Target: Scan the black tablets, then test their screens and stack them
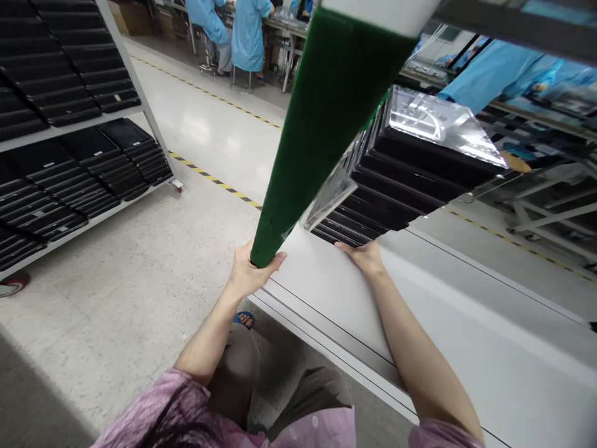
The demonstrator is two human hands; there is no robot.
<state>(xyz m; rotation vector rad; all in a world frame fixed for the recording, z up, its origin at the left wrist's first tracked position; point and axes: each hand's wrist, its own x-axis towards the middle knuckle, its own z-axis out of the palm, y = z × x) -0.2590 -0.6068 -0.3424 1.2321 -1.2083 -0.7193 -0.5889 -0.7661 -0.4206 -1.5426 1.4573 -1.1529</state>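
Observation:
My left hand [249,272] is wrapped around the lower end of a long, dark green post-like piece [326,118], which rises toward the top of the view. A stack of flat black panels [401,180] with glossy clear plastic on top stands on a white shelf surface [326,280]. At the near bottom edge of this stack is my right hand [368,256], gripping it low; some of its fingers are hidden. Between the green piece and the stack a clear plastic edge [331,196] sticks out.
On the left stands a wheeled white rack [156,140] filled with black panels. Yellow-black tape [219,182] marks the pale floor [140,261]. Co-workers in blue coats [249,34] sit at benches behind; another blue sleeve [494,71] reaches in behind the stack.

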